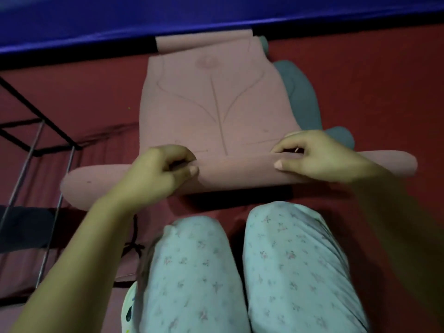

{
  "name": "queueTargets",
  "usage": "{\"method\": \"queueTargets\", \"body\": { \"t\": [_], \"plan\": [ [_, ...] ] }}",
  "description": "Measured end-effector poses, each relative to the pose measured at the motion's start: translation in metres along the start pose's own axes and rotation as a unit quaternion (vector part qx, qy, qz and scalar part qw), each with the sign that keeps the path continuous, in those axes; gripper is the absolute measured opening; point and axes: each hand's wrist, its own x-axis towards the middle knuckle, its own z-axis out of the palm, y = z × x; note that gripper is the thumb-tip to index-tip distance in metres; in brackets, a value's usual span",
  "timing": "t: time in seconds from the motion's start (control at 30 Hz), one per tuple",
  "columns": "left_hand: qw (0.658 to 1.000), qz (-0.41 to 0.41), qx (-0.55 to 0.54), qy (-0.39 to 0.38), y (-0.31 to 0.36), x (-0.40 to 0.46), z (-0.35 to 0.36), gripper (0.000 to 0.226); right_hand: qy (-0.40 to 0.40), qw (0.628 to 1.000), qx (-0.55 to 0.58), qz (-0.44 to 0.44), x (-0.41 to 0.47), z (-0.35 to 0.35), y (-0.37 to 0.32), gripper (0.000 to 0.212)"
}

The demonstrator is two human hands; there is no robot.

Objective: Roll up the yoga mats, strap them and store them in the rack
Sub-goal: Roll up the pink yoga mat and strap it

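A pink yoga mat (211, 109) with a line drawing lies flat on the red floor, stretching away from me. Its near end is rolled into a tube (240, 174) across my front. My left hand (158, 174) grips the roll left of centre, fingers curled over its top. Right of centre my right hand (319, 155) grips the same roll, thumb at the front. The mat's far end (204, 42) curls up by the blue edge. A grey mat (300, 92) lies under the pink one and shows at its right side.
A black metal rack (36, 140) with thin rods stands at the left. A black strap (134, 243) lies on the red floor (372, 92) by my left knee. My knees in pale patterned trousers (288, 260) are just behind the roll. A blue surface (144, 18) borders the far side.
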Motion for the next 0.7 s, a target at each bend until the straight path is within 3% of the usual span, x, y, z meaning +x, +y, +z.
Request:
{"method": "queueTargets", "body": {
  "t": [0.23,0.33,0.47,0.6,0.7],
  "plan": [
    [0.985,0.160,0.050,0.050,0.050,-0.025,-0.038,0.005,0.070,0.997,-0.007,-0.025,-0.051,-0.031,-0.052,0.019],
    [0.976,0.193,0.078,0.069,0.058,-0.031,-0.057,0.006,0.083,0.994,-0.032,-0.064,-0.051,-0.031,-0.077,0.019],
    [0.980,0.189,0.057,0.037,0.067,-0.048,-0.068,0.005,0.042,0.993,-0.071,-0.083,-0.066,-0.030,-0.091,0.033],
    [0.979,0.191,0.066,-0.037,0.074,-0.073,-0.053,0.012,-0.048,0.990,-0.055,-0.116,-0.091,-0.022,-0.073,0.047],
    [0.977,0.189,0.087,-0.048,0.078,-0.084,-0.038,0.014,-0.088,0.987,-0.020,-0.133,-0.103,-0.010,-0.053,0.046]
  ]
}}
